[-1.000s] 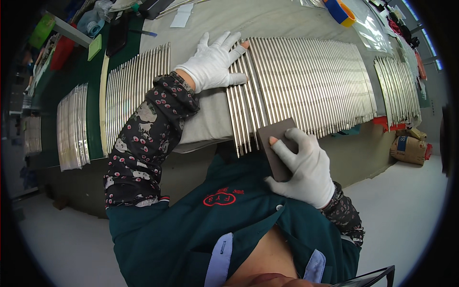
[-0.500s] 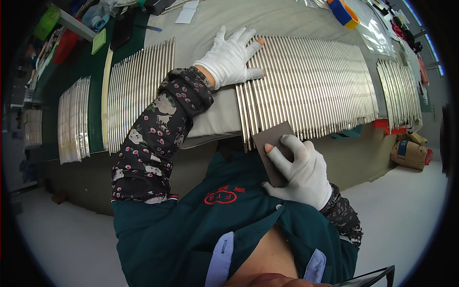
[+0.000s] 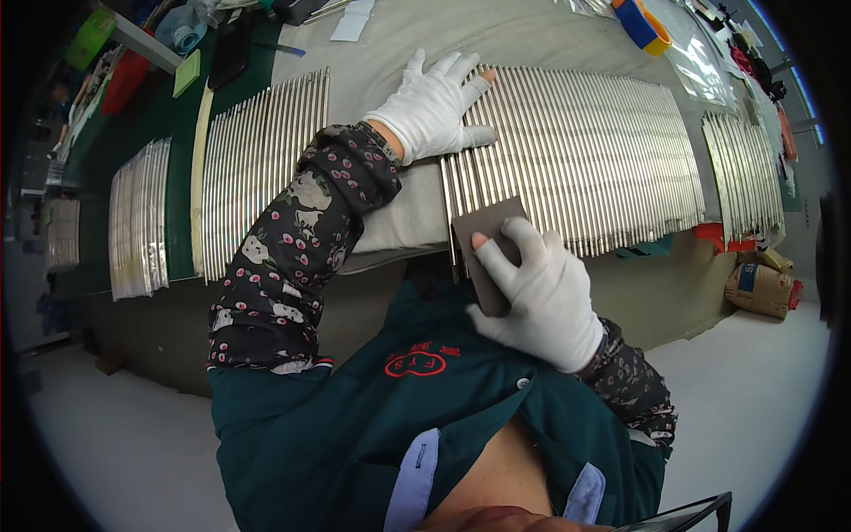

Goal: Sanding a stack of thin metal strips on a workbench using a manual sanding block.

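A wide row of shiny metal rods [image 3: 585, 151] lies side by side on the cloth-covered table [image 3: 399, 208]. My left hand [image 3: 430, 106], in a white glove with a bare fingertip, is spread open at the row's left edge, its thumb and fingers touching the outermost rods. My right hand [image 3: 541, 297], gloved alike, grips a flat dark grey-brown rectangular block [image 3: 487, 217], which looks like a sanding block. The block's far end lies over the near ends of the leftmost rods. My right palm hides part of the block.
More rods [image 3: 261, 168] lie left of my left forearm, beside wrapped bundles [image 3: 140, 217] on green matting. Another rod group [image 3: 743, 173] is at the right. A blue and yellow tape roll [image 3: 642, 27] sits at the back. A brown sack [image 3: 758, 288] stands on the floor at right.
My right hand has moved the block up and slightly left, farther over the near rod ends. My left hand stays spread on the rods.
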Tool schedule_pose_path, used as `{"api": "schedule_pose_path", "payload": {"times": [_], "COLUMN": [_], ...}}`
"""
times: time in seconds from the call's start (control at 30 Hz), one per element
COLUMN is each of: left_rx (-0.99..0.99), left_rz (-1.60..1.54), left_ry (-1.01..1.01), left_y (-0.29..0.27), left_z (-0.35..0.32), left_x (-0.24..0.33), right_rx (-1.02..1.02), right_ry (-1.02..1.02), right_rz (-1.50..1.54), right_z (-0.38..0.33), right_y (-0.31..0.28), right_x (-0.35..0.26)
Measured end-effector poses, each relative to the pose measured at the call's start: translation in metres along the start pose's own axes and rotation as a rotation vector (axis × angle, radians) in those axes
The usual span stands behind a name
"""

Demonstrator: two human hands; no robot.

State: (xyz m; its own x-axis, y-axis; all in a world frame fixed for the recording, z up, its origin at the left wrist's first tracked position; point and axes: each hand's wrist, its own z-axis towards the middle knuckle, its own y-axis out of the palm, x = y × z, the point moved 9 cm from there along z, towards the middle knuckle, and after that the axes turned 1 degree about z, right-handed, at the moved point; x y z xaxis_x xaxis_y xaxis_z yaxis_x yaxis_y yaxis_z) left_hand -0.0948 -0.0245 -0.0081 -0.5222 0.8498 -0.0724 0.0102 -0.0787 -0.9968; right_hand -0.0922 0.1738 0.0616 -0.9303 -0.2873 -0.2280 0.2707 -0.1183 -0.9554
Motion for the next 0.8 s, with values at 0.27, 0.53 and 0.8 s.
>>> {"api": "schedule_pose_path", "payload": {"times": [0.27, 0.53, 0.8], "left_rx": [-0.017, 0.048, 0.036], "left_rz": [-0.006, 0.013, -0.348], "left_ry": [0.01, 0.085, 0.51], "left_y": [-0.002, -0.012, -0.029], "left_z": [0.002, -0.014, -0.074], "left_x": [0.002, 0.017, 0.108], "right_rx": [-0.014, 0.161, 0.383], "right_ry": [-0.028, 0.104, 0.377], "right_rz": [0.03, 0.133, 0.082], "right_z": [-0.009, -0.032, -0.085], "right_y": [-0.003, -0.041, -0.069], "right_x": [0.002, 0.035, 0.106]}}
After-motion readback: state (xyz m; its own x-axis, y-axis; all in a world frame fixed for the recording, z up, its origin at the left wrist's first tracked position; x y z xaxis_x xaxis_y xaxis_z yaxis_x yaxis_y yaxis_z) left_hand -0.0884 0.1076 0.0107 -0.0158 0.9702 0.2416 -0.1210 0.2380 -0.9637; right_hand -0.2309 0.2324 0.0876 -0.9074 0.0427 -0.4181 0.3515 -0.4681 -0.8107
